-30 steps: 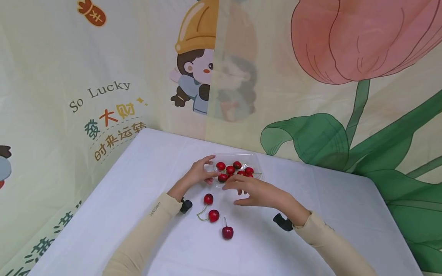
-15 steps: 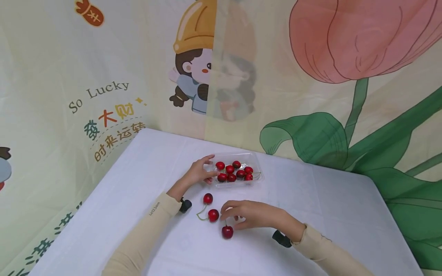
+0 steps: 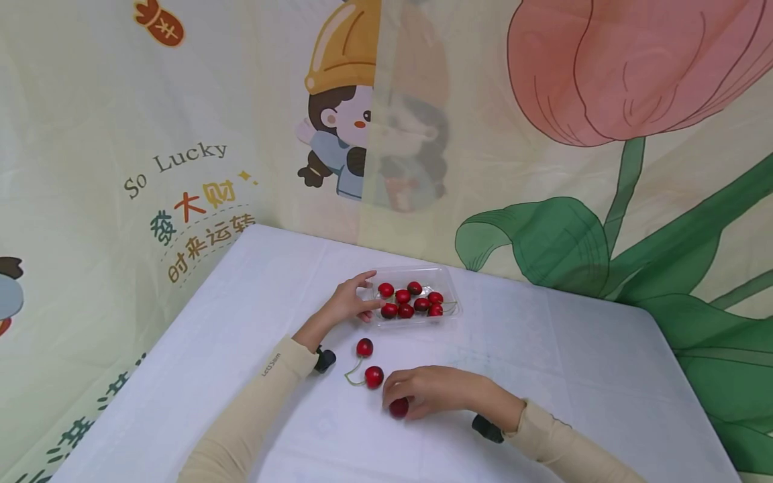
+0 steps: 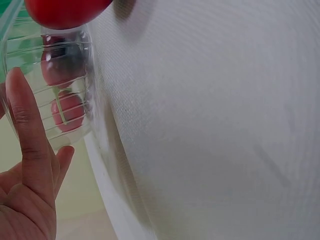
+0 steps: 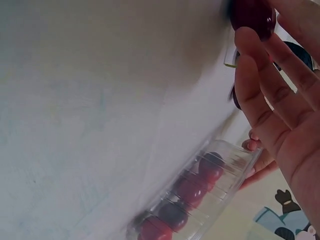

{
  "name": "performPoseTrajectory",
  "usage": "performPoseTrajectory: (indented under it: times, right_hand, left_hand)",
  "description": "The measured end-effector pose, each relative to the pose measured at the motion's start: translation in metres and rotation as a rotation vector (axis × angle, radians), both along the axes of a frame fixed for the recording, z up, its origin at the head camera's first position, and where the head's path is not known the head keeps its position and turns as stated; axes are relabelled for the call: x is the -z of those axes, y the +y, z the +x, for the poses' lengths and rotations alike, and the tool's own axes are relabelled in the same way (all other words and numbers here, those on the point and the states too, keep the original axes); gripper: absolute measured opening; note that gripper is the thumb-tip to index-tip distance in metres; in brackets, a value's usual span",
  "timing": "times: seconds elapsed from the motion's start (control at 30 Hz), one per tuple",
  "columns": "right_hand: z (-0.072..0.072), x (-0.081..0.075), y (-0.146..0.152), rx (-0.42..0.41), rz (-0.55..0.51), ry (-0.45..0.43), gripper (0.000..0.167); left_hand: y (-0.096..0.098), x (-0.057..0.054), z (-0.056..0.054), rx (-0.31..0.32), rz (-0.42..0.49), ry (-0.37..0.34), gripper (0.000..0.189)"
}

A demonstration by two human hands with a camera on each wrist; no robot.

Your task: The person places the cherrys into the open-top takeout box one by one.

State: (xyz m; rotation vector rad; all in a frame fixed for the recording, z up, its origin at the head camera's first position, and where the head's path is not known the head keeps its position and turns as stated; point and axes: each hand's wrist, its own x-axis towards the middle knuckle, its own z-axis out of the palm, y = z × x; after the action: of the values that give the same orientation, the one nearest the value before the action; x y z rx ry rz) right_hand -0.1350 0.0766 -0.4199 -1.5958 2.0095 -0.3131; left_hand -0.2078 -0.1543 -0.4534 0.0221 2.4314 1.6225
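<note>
My left hand [image 3: 343, 303] holds the left end of a clear plastic box [image 3: 417, 324], thumb and fingers spread along its wall. Several red cherries [image 3: 402, 296] lie inside, some with green stems. Lower down, my right hand [image 3: 437, 390] has its fingertips and thumb around a dark red cherry [image 3: 398, 408] at the tabletop; its stem is hidden by the fingers. In the right wrist view this same cherry [image 5: 252, 17] sits between the thumb and fingertips. Two more cherries, one nearer the box [image 3: 364, 347] and one nearer my right hand [image 3: 374, 377], share a joined green stem.
A white cloth covers the table [image 3: 531, 335]. Behind it hangs a printed curtain [image 3: 410, 235] with a cartoon figure and a large tulip. Dark wrist cameras, left [image 3: 325, 361] and right [image 3: 487, 428], sit under the wrists.
My right hand has moved from over the box's front edge down toward me and closed its fingers around the single dark cherry. The left hand and box have stayed in place.
</note>
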Motion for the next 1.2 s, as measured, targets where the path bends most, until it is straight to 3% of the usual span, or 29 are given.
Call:
performPoseTrajectory:
  times: [0.73, 1.0, 1.2]
  right_hand:
    - [-0.002, 0.006, 0.003, -0.021, -0.028, -0.030, 0.028]
    - [-0.002, -0.011, 0.013, 0.013, -0.097, -0.028, 0.028]
    - [-0.012, -0.029, 0.020, 0.058, -0.156, 0.012, 0.030]
  left_hand:
    - [0.001, 0.002, 0.001, -0.016, 0.016, -0.006, 0.078]
    - [0.001, 0.003, 0.002, -0.011, 0.005, -0.010, 0.078]
    - [0.001, 0.003, 0.002, -0.015, -0.004, 0.011, 0.078]
